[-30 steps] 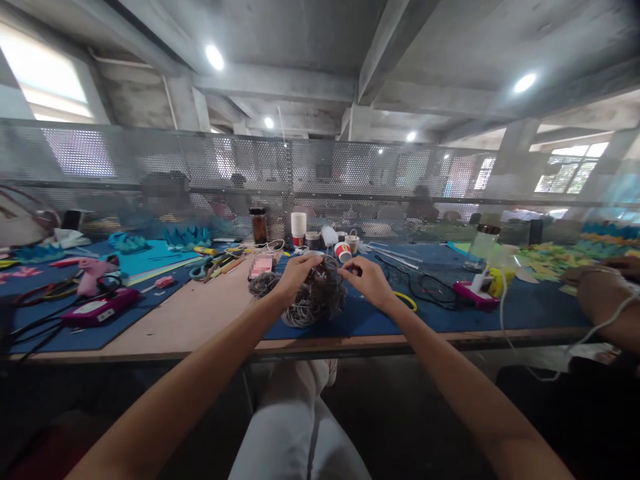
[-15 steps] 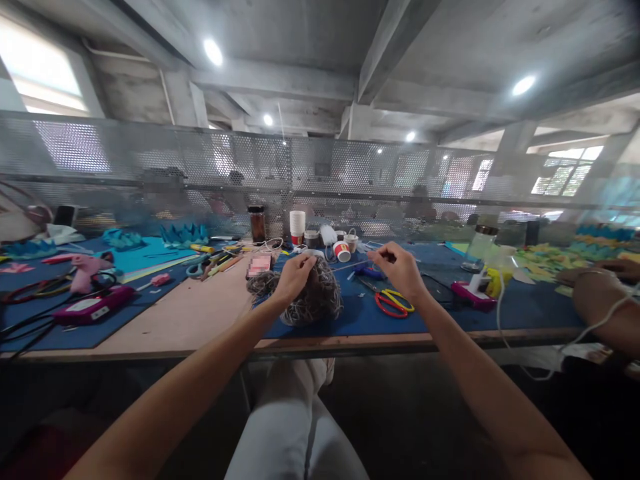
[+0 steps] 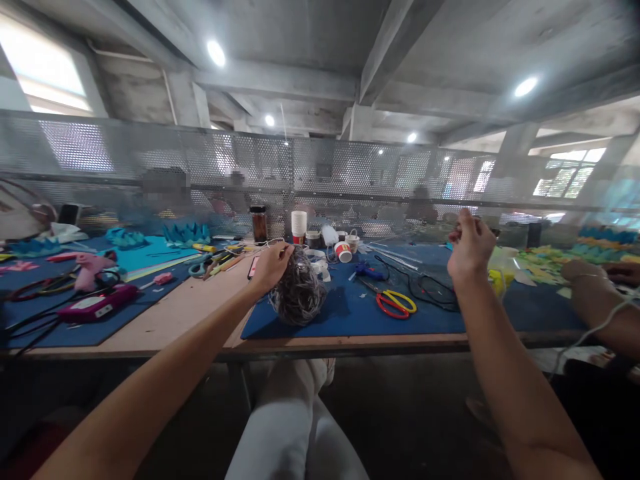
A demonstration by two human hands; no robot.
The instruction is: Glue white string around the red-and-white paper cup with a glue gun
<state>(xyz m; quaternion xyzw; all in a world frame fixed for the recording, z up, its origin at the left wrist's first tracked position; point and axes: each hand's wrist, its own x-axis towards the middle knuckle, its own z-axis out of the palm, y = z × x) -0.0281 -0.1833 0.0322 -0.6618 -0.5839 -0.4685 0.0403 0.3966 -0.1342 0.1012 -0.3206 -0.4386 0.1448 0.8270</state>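
Note:
A bundle of tangled grey yarn (image 3: pixel 299 293) hangs or stands at the front edge of the blue mat (image 3: pixel 350 319); whether it touches the mat I cannot tell. My left hand (image 3: pixel 273 267) is closed at its top left, fingertips pinching its upper end. Out to the right, my right hand (image 3: pixel 469 245) is raised above the table with its fingers curled together. What it holds, if anything, is too fine or hidden to make out. Scissors (image 3: pixel 396 303) with red and yellow handles lie between my hands, beside a blue glue gun (image 3: pixel 369 271).
Paper cups (image 3: pixel 299 227) and a dark jar (image 3: pixel 259 225) stand at the back. On the left are a pink glue gun (image 3: pixel 90 270), a purple power strip (image 3: pixel 97 303) and pliers (image 3: pixel 200 265). A co-worker's arm (image 3: pixel 595 300) reaches in at the right, with a white cable.
My right hand has moved right and up, away from the yarn; the strand stretched between my hands no longer shows. My left hand and the yarn bundle have shifted left.

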